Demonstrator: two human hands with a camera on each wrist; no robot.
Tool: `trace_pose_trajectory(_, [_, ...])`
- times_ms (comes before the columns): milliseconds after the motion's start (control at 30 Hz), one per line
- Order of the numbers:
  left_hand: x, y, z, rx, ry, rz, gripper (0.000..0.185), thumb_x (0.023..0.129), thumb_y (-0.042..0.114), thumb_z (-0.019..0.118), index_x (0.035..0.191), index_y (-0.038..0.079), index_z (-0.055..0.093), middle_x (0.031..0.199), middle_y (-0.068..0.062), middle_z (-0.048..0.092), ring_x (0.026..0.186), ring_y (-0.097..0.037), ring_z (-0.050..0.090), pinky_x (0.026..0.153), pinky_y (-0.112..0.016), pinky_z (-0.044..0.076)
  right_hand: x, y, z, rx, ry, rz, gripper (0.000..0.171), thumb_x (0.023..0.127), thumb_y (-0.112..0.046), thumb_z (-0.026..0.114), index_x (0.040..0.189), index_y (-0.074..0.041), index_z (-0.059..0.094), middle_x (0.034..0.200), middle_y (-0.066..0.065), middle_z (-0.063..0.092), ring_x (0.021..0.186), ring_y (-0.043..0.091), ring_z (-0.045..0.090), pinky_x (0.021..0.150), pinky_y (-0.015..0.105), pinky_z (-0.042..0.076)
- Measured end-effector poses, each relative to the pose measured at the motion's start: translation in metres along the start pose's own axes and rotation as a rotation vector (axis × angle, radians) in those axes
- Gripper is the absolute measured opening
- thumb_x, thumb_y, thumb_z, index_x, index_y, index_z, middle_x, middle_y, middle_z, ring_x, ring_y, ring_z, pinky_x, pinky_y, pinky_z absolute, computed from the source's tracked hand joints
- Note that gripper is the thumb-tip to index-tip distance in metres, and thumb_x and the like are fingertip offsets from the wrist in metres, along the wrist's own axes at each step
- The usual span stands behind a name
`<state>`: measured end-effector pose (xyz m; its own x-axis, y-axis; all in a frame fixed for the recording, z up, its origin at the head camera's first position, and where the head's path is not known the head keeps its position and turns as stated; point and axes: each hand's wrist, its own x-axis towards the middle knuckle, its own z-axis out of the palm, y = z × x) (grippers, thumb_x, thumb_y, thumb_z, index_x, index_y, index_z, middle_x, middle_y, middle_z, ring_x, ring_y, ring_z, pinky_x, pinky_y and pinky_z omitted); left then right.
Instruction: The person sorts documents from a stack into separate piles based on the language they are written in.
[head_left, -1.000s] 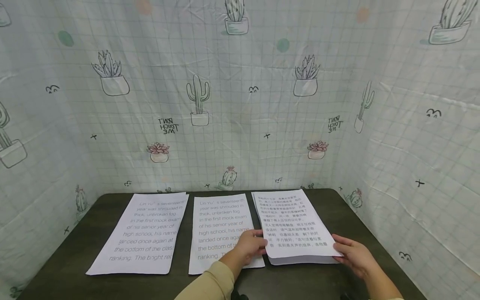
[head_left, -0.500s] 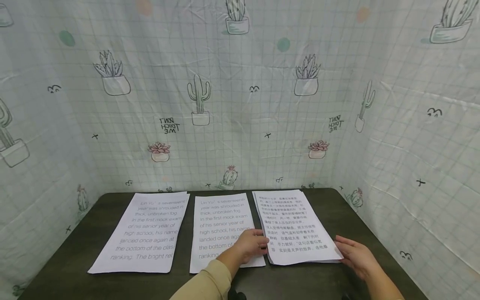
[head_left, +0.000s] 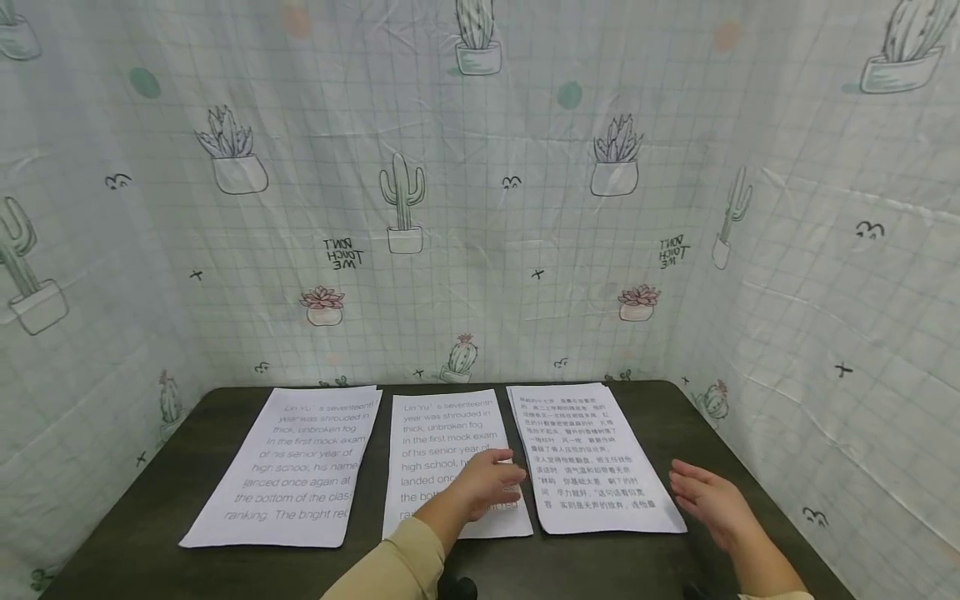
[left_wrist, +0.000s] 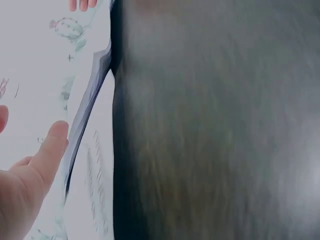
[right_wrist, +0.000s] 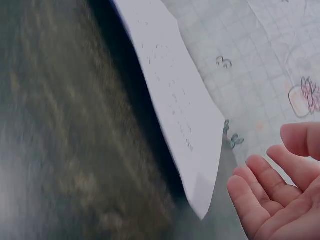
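Observation:
A stack of white paper [head_left: 592,467] printed with Chinese characters lies on the right part of the dark table [head_left: 577,571]. My left hand [head_left: 487,485] is over the lower right of the middle English-printed stack [head_left: 435,433], left of the Chinese stack and holding nothing. Past the Chinese stack's right edge, my right hand [head_left: 712,504] is apart from the paper, palm facing it. The right wrist view shows its fingers [right_wrist: 270,180] loosely bent around nothing. In the left wrist view the left fingers [left_wrist: 50,150] extend beside the paper's edge.
Another stack of English-printed sheets [head_left: 292,467] lies at the table's left, slanted. A light curtain [head_left: 480,208] with cactus drawings stands behind the table and along both sides. Dark rounded objects [head_left: 457,587] show at the bottom edge by the left sleeve [head_left: 397,562].
Both hands have let go of the Chinese-printed stack: the left drew back to the left, the right moved slightly off its edge. The stack now lies flat, its front edge lower than before.

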<state>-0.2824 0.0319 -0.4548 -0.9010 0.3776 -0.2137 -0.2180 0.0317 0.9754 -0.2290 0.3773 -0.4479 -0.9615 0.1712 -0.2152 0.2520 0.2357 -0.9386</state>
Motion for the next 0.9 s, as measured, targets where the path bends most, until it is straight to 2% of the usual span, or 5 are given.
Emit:
trace_pose_trajectory(133, [-0.001,-0.001,-0.019,-0.002,0.018,0.026,0.063,0.089,0.007,0.062,0.143,-0.011,0.036,0.135,-0.032,0.052,0.121,-0.044,0.057,0.09,-0.046,0.057,0.002,-0.01,0.012,-0.039,-0.002,-0.017,0.064,0.101,-0.016,0.05,0.149,0.014,0.02,0.152,0.035,0.028,0.101,-0.003,0.056,0.088,0.02,0.055])
trace_pose_trajectory(267, [-0.003,-0.001,-0.038,0.006,0.047,0.032,0.063,0.09,0.008,0.061,0.144,-0.012,0.035,0.135,-0.031,0.052,0.122,-0.044,0.056,0.091,-0.046,0.056,0.006,-0.019,0.029,-0.055,-0.015,-0.035,0.062,0.102,-0.015,0.047,0.15,0.013,0.019,0.154,0.036,0.022,0.124,0.024,0.055,0.097,0.029,0.053])
trace_pose_trajectory(367, [-0.006,0.0,-0.051,0.015,0.068,0.031,0.063,0.091,0.009,0.06,0.145,-0.012,0.033,0.136,-0.031,0.05,0.123,-0.045,0.055,0.093,-0.045,0.056,0.007,-0.025,0.042,-0.045,-0.026,-0.046,0.062,0.103,-0.017,0.046,0.151,0.012,0.018,0.154,0.037,0.021,0.139,0.043,0.037,0.105,0.037,0.049])
trace_pose_trajectory(600, [-0.015,0.002,-0.075,0.024,0.104,0.035,0.063,0.093,0.008,0.059,0.146,-0.012,0.032,0.136,-0.032,0.051,0.124,-0.045,0.055,0.095,-0.046,0.055,0.013,-0.033,0.076,-0.051,-0.051,-0.058,0.059,0.103,-0.017,0.047,0.15,0.01,0.023,0.154,0.035,0.025,0.142,0.045,0.032,0.113,0.05,0.038])
trace_pose_trajectory(900, [-0.026,-0.001,-0.111,0.044,0.174,0.029,0.063,0.093,0.009,0.058,0.146,-0.012,0.032,0.134,-0.031,0.051,0.122,-0.044,0.056,0.094,-0.045,0.055,0.021,-0.043,0.117,-0.029,-0.118,-0.076,0.055,0.101,-0.01,0.046,0.149,0.01,0.027,0.151,0.036,0.03,0.14,0.046,0.035,0.113,0.05,0.038])
